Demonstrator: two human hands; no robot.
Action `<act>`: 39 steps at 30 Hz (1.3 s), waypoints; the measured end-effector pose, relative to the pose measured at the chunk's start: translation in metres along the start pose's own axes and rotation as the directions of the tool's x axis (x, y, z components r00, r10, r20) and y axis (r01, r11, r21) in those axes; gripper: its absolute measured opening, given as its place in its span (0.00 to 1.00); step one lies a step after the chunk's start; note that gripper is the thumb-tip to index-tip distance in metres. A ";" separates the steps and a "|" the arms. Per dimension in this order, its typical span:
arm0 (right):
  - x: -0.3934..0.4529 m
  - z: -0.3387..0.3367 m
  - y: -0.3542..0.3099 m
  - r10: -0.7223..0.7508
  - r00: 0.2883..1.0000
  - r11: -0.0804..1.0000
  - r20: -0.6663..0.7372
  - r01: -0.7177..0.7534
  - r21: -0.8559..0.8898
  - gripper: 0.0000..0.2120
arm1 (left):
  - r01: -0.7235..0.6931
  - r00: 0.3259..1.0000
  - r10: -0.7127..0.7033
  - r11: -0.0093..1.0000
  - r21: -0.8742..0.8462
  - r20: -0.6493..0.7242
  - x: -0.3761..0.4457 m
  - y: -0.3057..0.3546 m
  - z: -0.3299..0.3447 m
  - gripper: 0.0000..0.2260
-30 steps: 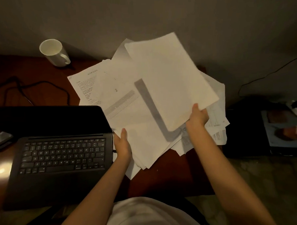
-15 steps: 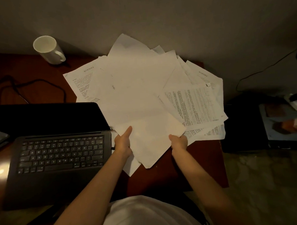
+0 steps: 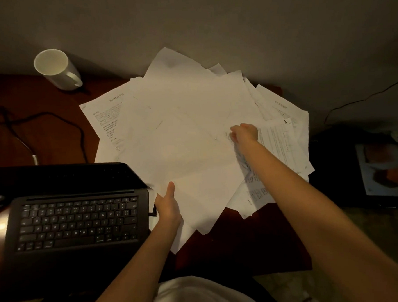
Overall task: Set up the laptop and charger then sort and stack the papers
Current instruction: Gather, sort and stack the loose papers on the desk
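Left hand (image 3: 168,209) gripping the near edge of the loose papers (image 3: 188,137) fanned over the table (image 3: 243,240) beside the laptop (image 3: 75,222), right hand (image 3: 244,132) pinching a printed sheet (image 3: 282,145); likely to slide off the far edge if tugged.

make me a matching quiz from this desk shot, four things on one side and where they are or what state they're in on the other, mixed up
Things:
1. mug
2. laptop
3. left hand
4. right hand

Places or states:
A. open, dark screen, at the left of the desk
B. reaching out over the printed sheets at the right of the pile
C. holding the near edge of the blank sheets, thumb on top
D. standing at the far left corner, by the wall

Pairs: 1-D, 2-A, 3-C, 4-B
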State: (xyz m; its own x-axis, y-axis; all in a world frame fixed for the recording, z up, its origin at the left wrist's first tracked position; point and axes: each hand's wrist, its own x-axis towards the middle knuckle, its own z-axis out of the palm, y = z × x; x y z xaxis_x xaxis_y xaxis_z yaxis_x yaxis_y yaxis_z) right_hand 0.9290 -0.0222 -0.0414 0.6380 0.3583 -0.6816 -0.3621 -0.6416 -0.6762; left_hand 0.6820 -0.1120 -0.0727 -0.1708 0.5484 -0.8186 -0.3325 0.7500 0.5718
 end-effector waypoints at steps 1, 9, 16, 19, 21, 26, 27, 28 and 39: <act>0.004 0.006 -0.006 0.031 0.999 0.999 0.012 -0.031 0.009 0.10 | 0.001 1.000 -0.001 1.000 -0.001 -0.011 0.000 0.000 0.001 0.21; 0.020 0.049 -0.025 0.189 0.978 0.969 0.093 -0.170 -0.177 0.17 | 0.011 0.998 -0.012 1.000 -0.008 -0.060 0.004 -0.001 0.002 0.20; 0.001 0.051 -0.036 -0.341 0.940 0.900 -0.026 0.318 -0.298 0.16 | 0.027 0.999 -0.027 1.000 0.006 -0.038 0.007 -0.002 -0.001 0.20; -0.016 0.029 -0.042 -0.489 0.862 0.867 -0.135 0.462 -0.189 0.14 | 0.048 0.999 -0.048 0.999 -0.001 -0.025 0.003 0.000 0.000 0.20; -0.018 0.008 -0.045 -0.391 0.888 0.917 -0.241 0.397 -0.023 0.14 | 0.061 0.998 -0.061 0.998 -0.009 -0.022 0.004 0.000 0.000 0.20; -0.032 -0.038 -0.015 0.027 0.991 0.885 -0.133 0.038 0.464 0.18 | 0.086 0.996 -0.085 0.995 -0.050 0.024 0.002 0.001 -0.001 0.20; -0.036 -0.043 -0.005 0.089 0.988 0.840 -0.124 -0.008 0.542 0.21 | 0.084 0.996 -0.082 0.995 -0.058 0.041 0.001 0.001 -0.002 0.20; -0.045 -0.045 0.003 0.102 0.992 0.815 -0.075 -0.040 0.578 0.22 | 0.086 0.995 -0.083 0.994 -0.069 0.057 0.000 0.001 -0.003 0.19; -0.106 -0.032 0.129 0.109 0.987 0.976 0.116 -0.128 0.178 0.07 | 0.222 0.952 -0.174 0.958 -0.179 0.252 -0.009 0.006 -0.012 0.47</act>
State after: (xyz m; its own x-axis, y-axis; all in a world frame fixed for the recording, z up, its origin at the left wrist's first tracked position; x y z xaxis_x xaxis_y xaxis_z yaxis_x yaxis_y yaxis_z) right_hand 0.8362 -0.1652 -0.0473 0.5113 0.3630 -0.7790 -0.5563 -0.5511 -0.6220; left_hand 0.6708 -0.1170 -0.0626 0.1291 0.4851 -0.8649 -0.5228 0.7744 0.3563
